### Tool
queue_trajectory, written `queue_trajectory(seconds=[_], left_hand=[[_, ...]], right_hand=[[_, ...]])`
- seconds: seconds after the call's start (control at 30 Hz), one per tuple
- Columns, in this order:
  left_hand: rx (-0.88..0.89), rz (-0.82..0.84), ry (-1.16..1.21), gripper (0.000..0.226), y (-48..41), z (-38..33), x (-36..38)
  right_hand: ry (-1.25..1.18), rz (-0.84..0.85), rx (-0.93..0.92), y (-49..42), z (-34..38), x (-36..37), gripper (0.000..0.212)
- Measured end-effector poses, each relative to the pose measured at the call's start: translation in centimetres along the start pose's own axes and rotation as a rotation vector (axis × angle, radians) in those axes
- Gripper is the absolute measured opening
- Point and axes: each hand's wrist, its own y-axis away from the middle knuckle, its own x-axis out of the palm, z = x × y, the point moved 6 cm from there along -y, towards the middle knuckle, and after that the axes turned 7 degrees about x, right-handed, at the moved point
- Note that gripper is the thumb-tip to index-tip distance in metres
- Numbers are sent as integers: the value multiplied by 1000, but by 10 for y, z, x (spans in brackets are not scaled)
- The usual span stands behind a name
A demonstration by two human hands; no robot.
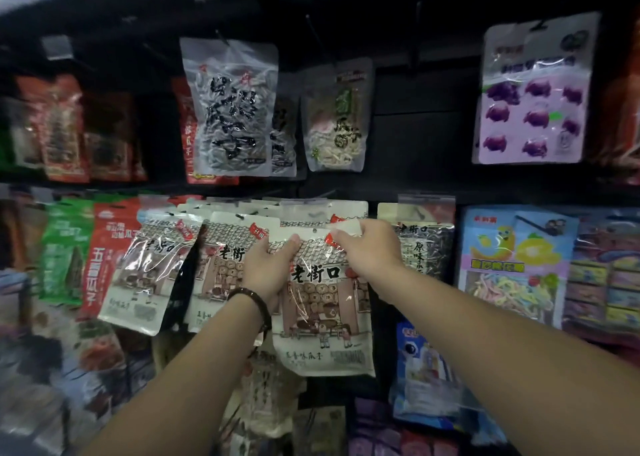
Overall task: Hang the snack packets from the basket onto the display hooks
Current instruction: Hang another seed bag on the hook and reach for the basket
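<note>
The left grip point(268, 268) is grasping the left edge of a cream snack packet point(325, 317), with the thumb lying on its front near the top. The right grip point(369, 247) pinches the upper right corner of the same packet. The packet is held upright against the middle row of the display, in front of a stack of similar packets point(304, 209) that hang there; I cannot tell if its small top hole is on a hook. A dark bead bracelet point(252, 299) is on the left wrist. Just to the left hang 2 more packets of the same design point(149, 272), the outer one tilted. Further left are a red packet point(107, 251) and a green packet point(65, 247). Above hangs a clear packet with black characters point(230, 105), and at the upper right a purple packet point(533, 92).
</note>
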Motion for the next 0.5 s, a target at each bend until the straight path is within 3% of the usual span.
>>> queue_trajectory(seconds=[0.27,0.5], left_hand=[[83,-44,-82,74,-40,-8,1],[102,-62,-133,83,-57,-2,0]], right_hand=[[-33,-38,-75,-31,13,10,41],[-53,-71,-23,-44,7,23,44]])
